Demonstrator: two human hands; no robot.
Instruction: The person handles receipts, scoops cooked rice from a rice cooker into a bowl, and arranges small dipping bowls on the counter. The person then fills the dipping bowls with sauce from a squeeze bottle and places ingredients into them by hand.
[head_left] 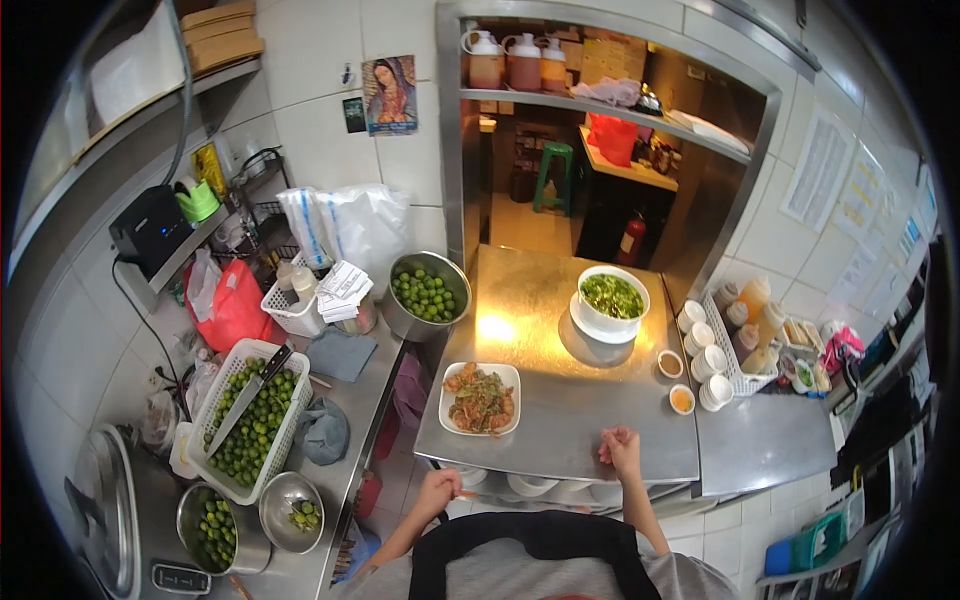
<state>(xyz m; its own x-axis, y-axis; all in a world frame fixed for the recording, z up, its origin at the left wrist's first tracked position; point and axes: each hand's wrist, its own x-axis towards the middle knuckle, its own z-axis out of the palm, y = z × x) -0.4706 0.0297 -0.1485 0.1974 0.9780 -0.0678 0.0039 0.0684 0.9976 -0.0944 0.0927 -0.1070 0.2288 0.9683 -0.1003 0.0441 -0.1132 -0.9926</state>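
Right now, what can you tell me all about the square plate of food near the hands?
The square white plate lies flat on the shiny steel counter, near its front left edge. It looks ceramic, with rounded corners, and holds a heap of brownish fried pieces with green bits on top. Neither hand touches it; the right hand is closest.

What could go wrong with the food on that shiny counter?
The square plate of food sits close to the counter's front edge, so a bump from the left hand could perhaps tip it off. The right hand rests on the counter near two small sauce cups; a careless sweep might spill them. In the white basket of limes, a knife lies loose on top and could slide out.
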